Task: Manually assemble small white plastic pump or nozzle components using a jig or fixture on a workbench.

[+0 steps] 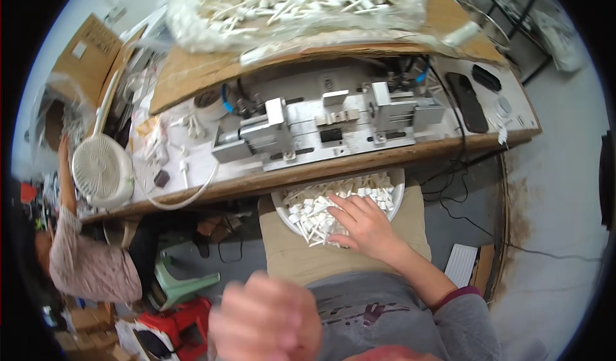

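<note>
My right hand (pixel 366 225) reaches over a white basin (pixel 400 202) resting on my lap. Its fingers are spread on top of a heap of small white stick-shaped plastic parts with wider block-like heads (pixel 314 214); nothing shows gripped in it. My left hand (pixel 266 319) is raised close to the camera at the lower edge, smeared by motion. Its fingers seem curled, but whether anything is in them cannot be made out. In front of the basin, a metal clamping fixture (pixel 340 144) with two cylinder blocks stands on the workbench, with a small pale piece (pixel 337 118) at its middle.
Behind the fixture, cardboard (pixel 192 78) carries a plastic bag (pixel 183 21) of similar parts. A black phone (pixel 467 101) lies at the bench's right end. A white fan (pixel 102 170), another person (pixel 93 258) and a green stool (pixel 183 283) are at left. Cables (pixel 478 226) trail at right.
</note>
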`<state>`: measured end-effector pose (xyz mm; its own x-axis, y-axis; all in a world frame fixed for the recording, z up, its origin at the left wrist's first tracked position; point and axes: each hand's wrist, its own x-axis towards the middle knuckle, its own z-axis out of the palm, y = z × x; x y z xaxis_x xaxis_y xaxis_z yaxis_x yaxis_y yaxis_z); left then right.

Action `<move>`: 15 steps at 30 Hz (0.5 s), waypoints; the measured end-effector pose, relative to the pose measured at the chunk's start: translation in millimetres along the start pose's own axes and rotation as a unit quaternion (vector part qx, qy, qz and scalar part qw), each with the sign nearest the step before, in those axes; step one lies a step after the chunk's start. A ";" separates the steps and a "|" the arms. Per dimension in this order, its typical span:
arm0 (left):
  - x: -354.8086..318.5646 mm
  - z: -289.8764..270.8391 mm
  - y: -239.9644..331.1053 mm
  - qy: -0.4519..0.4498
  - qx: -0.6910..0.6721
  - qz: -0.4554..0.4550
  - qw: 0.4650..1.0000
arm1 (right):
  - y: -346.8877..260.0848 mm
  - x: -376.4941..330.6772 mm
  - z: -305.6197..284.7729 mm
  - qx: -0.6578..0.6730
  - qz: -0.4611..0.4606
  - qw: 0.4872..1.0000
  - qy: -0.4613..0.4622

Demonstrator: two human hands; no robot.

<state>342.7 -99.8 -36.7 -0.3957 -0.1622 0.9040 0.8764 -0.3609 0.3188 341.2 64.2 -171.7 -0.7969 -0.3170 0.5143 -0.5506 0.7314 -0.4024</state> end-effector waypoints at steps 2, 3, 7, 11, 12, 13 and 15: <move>6.4 14.9 -9.3 0.025 -0.138 -0.202 0.969 | -27.2 18.2 -37.6 0.150 0.008 0.987 0.063; 12.1 19.9 -11.3 0.037 -0.181 -0.226 0.956 | -40.4 29.2 -54.6 0.250 -0.005 0.964 0.092; 26.3 32.5 -6.9 0.087 -0.234 -0.213 0.945 | -90.1 35.2 -100.9 0.492 -0.151 0.820 0.251; 34.3 44.6 -10.2 0.111 -0.254 -0.174 0.945 | -105.1 39.0 -112.0 0.484 -0.184 0.800 0.304; 35.6 46.7 -4.0 0.120 -0.253 -0.167 0.945 | -110.7 37.2 -114.5 0.483 -0.176 0.802 0.305; 39.7 49.5 3.2 0.136 -0.248 -0.160 0.946 | -118.1 36.0 -117.8 0.484 -0.165 0.801 0.310; 38.1 43.0 -9.2 0.138 -0.235 -0.124 0.954 | -102.2 38.3 -104.2 0.478 -0.182 0.800 0.315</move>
<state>331.4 -63.3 7.0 -0.6891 -0.2314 0.6867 0.5522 -0.7813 0.2908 392.8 40.3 -32.0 -0.4233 0.1831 0.8873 -0.8959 -0.2303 -0.3799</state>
